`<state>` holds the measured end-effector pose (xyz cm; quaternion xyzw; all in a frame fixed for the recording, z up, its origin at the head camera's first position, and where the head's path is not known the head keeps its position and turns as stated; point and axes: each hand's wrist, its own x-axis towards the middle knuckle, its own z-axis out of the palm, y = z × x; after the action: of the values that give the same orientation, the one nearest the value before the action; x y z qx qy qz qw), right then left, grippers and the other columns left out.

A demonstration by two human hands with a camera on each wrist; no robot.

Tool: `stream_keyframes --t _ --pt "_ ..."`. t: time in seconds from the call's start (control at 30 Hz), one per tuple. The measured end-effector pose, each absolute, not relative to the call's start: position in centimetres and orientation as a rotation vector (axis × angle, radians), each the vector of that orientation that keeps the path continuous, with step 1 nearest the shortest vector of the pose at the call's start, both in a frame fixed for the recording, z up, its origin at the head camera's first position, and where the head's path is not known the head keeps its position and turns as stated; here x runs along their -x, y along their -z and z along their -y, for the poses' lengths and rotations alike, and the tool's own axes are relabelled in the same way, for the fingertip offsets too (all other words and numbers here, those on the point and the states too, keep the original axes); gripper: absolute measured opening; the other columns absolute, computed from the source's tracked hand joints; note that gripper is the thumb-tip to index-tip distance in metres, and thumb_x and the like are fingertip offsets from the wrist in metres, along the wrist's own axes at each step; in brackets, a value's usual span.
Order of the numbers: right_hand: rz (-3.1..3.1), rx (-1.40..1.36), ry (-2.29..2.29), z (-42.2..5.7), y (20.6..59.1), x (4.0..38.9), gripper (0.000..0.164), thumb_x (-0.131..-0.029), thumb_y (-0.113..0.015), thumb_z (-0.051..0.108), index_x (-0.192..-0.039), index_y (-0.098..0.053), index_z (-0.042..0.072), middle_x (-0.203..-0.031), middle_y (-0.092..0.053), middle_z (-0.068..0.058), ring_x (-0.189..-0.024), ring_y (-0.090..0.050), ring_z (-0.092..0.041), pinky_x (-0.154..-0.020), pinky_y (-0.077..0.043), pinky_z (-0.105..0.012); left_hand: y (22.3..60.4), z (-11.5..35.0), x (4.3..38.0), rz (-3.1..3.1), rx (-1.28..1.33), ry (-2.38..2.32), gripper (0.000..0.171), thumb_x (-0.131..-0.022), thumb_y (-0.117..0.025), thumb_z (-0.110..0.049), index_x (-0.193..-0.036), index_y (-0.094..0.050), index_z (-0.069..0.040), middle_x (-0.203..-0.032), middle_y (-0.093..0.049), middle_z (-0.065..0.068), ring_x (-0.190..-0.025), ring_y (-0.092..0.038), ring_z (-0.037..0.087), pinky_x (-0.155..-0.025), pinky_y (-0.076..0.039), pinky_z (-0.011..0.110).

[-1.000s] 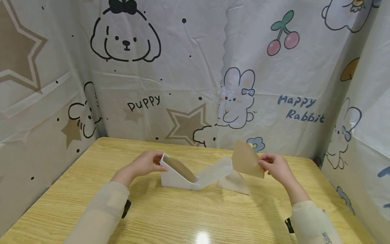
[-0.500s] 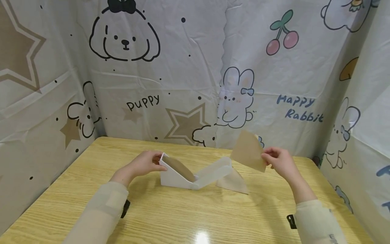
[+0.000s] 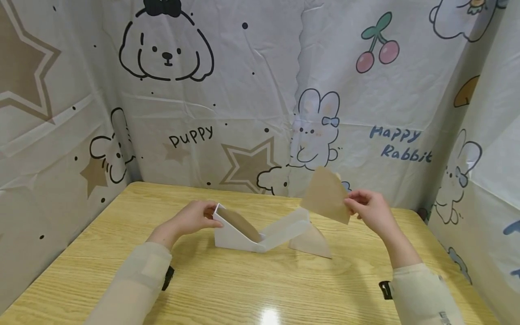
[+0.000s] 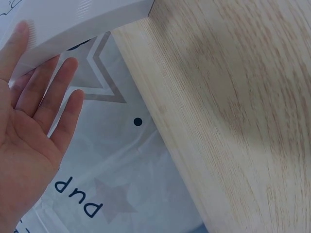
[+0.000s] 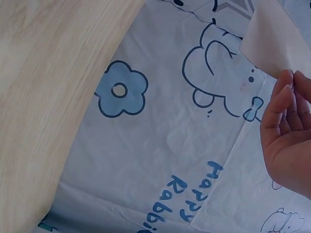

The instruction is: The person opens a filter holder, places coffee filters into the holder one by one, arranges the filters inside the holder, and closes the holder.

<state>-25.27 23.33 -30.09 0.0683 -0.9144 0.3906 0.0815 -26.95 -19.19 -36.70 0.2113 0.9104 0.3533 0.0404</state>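
In the head view my left hand (image 3: 195, 217) grips the tall end of a white box (image 3: 233, 240), thumb on its near side and fingers behind. Brown coffee filter papers (image 3: 243, 225) stand inside it. The box's translucent lid (image 3: 286, 229) is swung open toward the right. My right hand (image 3: 369, 208) pinches one fan-shaped coffee filter paper (image 3: 322, 196) by its lower right corner, raised over the lid's far end. The right wrist view shows that paper (image 5: 274, 41) between thumb and fingertips. In the left wrist view, the fingers (image 4: 63, 85) reach along the box wall (image 4: 92, 22).
Another brown filter paper (image 3: 314, 243) lies on the wooden table (image 3: 227, 289), partly behind the lid. A printed cloth (image 3: 243, 90) hangs along the table's back and both sides.
My right hand has lifted the filter paper upward, then shifted it slightly left over the lid's end. The left hand and the box stay where they were.
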Motion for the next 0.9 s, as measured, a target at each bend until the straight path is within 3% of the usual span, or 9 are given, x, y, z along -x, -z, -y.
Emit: stream_keyframes --t 0.9 --pt "2.699 -0.304 -1.198 -19.6 28.5 25.2 0.023 -0.092 -0.059 0.012 -0.105 -0.063 -0.006 -0.090 -0.068 -0.019 -0.067 -0.059 -0.012 -0.059 -0.051 -0.027 36.9 19.2 26.9 -2.794 -0.650 -1.102 0.025 -0.082 -0.072 -0.021 -0.101 -0.064 -0.009 -0.096 -0.069 0.005 -0.088 -0.065 0.017 -0.078 -0.053 0.034"
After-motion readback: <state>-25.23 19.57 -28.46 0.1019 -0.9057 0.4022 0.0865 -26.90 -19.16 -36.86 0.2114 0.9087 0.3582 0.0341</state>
